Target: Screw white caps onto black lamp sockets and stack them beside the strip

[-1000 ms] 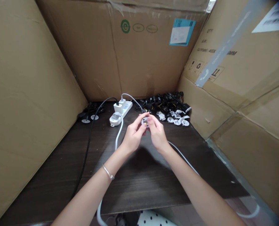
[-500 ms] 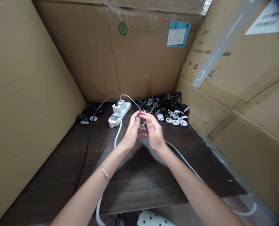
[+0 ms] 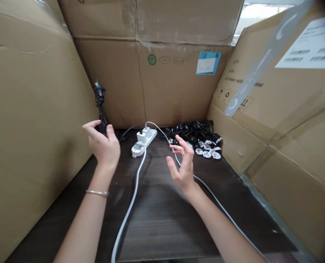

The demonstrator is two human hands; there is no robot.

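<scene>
Head view: left hand (image 3: 104, 148) raised left of the power strip (image 3: 137, 149), wrist bent up, fingers gripping a black part (image 3: 101, 117). Right hand (image 3: 183, 168) right of the strip and nearer, palm turned inward, fingers spread and slightly curled. Hands well apart; desk (image 3: 162, 223) stretches between the arms in front of the strip. Left box (image 3: 39, 120) walls the strip's left side, close to left hand. Black part's long axis near upright, blurred top end pointing up, above strip level.
</scene>
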